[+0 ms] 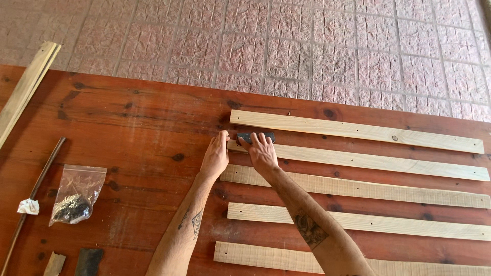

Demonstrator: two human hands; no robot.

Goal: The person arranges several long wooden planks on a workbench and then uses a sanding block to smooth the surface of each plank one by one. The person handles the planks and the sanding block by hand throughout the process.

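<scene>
The right hand point(262, 152) lies palm down with its fingers curled over a small dark block point(255, 137), pressing it onto the left end of the second wooden slat point(358, 160) from the table's far edge. The left hand point(216, 156) rests beside it, fingertips pinched against that same slat end; it steadies rather than grips, and holds nothing of its own. The slat looks light, stiff and rough-sawn, so it would likely slide on the table unless pinned near its end, as here; the block seems small enough to manage with fingertips alone. Five pale slats lie in parallel across the right half of the red-brown table point(128, 133). Toward the left edge sit a clear plastic bag point(77, 194) of dark small parts, a thin rod point(36, 191) and a crumpled white scrap point(28, 206).
</scene>
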